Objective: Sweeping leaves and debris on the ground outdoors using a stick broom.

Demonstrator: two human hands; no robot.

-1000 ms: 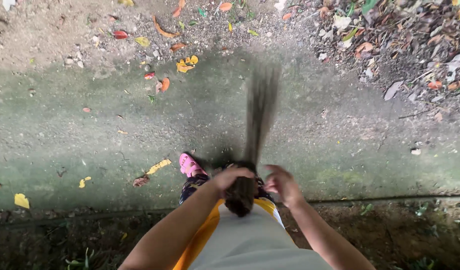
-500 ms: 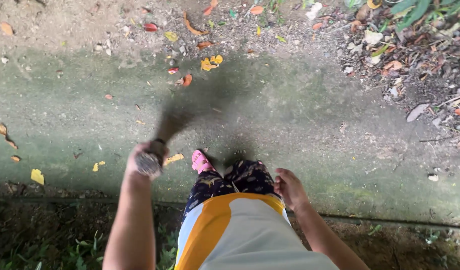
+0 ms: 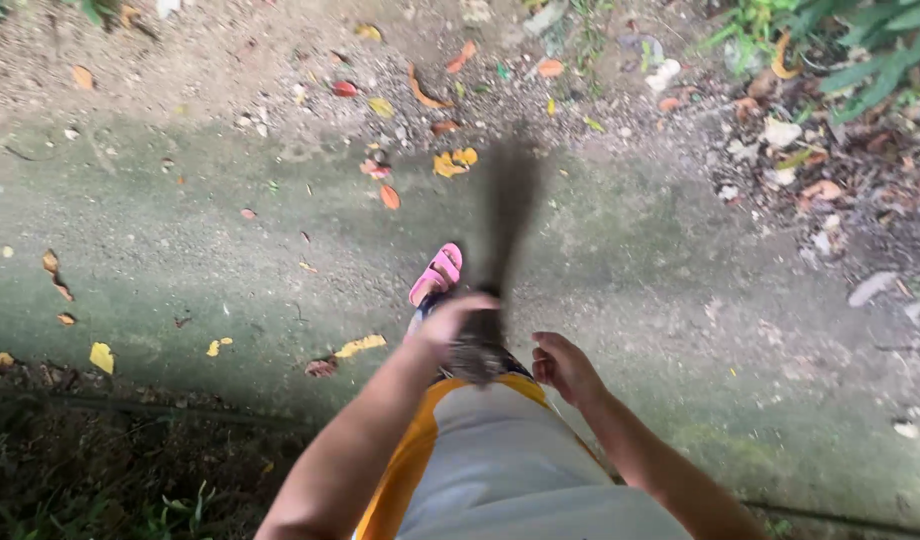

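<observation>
My left hand (image 3: 448, 322) grips the bound end of a dark stick broom (image 3: 500, 230), whose motion-blurred bristles reach forward over the mossy concrete path (image 3: 180, 260). Just right of the broom's butt end, my right hand (image 3: 563, 364) hangs loosely curled, holding nothing. A pink sandal (image 3: 437, 274) on my foot is stepping forward beside the broom. Orange and yellow fallen leaves (image 3: 454, 161) lie just ahead of the bristles.
More leaves (image 3: 101, 356) dot the path at the left. Gravelly dirt (image 3: 280, 60) runs along the far edge, with a heap of dry litter and green plants (image 3: 860, 60) at the upper right. Grass and soil (image 3: 100, 470) border the near edge.
The broom swung from my left side back to the centre in front of me. My sandalled foot stepped forward, and the view moved up the path.
</observation>
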